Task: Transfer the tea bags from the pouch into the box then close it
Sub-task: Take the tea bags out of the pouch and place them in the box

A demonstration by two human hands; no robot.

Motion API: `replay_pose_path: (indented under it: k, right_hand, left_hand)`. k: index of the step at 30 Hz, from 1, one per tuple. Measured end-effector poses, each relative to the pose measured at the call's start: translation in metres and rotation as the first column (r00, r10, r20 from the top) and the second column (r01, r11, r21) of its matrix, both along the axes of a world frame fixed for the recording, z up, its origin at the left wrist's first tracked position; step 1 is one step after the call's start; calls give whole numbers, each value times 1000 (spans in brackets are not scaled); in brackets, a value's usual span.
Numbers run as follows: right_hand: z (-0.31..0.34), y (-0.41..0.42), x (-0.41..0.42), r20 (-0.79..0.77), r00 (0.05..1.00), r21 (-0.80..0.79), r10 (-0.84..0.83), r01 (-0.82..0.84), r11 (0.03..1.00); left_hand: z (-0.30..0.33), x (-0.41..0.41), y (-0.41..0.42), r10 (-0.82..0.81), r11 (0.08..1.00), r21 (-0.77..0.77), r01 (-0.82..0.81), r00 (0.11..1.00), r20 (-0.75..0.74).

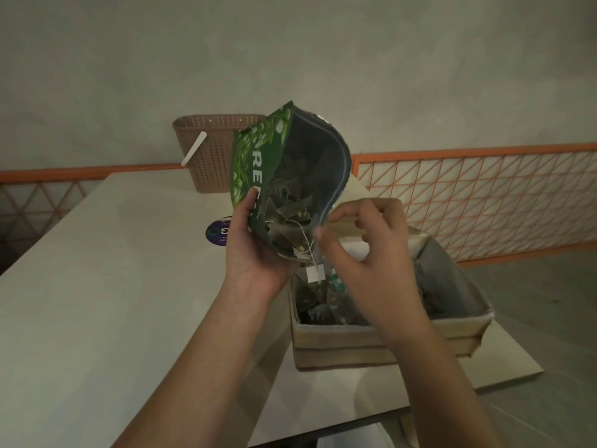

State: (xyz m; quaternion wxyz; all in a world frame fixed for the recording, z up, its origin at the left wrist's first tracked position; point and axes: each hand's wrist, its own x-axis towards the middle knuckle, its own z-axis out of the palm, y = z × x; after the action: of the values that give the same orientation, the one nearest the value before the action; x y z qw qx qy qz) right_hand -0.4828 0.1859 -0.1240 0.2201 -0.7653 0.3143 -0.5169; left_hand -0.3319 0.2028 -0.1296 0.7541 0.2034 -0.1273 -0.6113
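Observation:
My left hand holds the green pouch by its lower part, mouth gaping toward me, above the table. Several pyramid tea bags lie inside it, and strings with white tags dangle out of the mouth. My right hand is at the pouch's right rim, thumb and forefinger pinched at the rim where the strings leave. Below the hands stands the open cardboard box, with several tea bags lying in its left half; my right forearm hides part of its inside.
A brown perforated basket with a white handle stands at the table's far end. A round purple sticker lies on the pale table. The box sits near the table's right edge. An orange mesh railing runs behind.

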Motion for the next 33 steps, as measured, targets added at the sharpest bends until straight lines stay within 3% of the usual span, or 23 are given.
replay_pose_path:
  k: [4,7,9,12,15,17,23,26,30,33]
  right_hand:
    - [4,-1,12,-18,999,-60,-35,34,998]
    - [2,-4,17,-206,964,-198,-170,129,972]
    - [0,-8,18,-253,942,-234,-220,161,959]
    - [3,-12,18,-196,958,-232,-208,160,959]
    - [13,-14,19,-25,995,-52,-93,92,994]
    - [23,-16,19,12,998,19,-64,64,998]
    - [28,-10,20,-382,918,-46,-107,97,994]
    - [27,-12,22,-259,961,-31,-93,88,996]
    - [33,-15,22,-32,999,109,12,-8,994]
    - [39,-16,20,35,999,130,29,-34,991]
  left_hand:
    - [0,-1,3,25,999,21,-25,1000,7]
    - [1,2,3,16,1000,18,-16,1000,15]
    - [1,3,3,13,1000,18,-13,1000,22]
    - [1,3,3,7,1000,8,-7,1000,18]
    - [2,3,3,6,1000,-4,-6,1000,9]
    - [3,3,4,2,1000,-10,-2,1000,12]
    - [2,5,2,15,1000,-9,-15,1000,19]
    - [4,3,4,2,1000,-3,-2,1000,13]
    - [4,4,4,7,1000,-14,-7,1000,0]
    - [3,7,1,-2,1000,-15,2,1000,2]
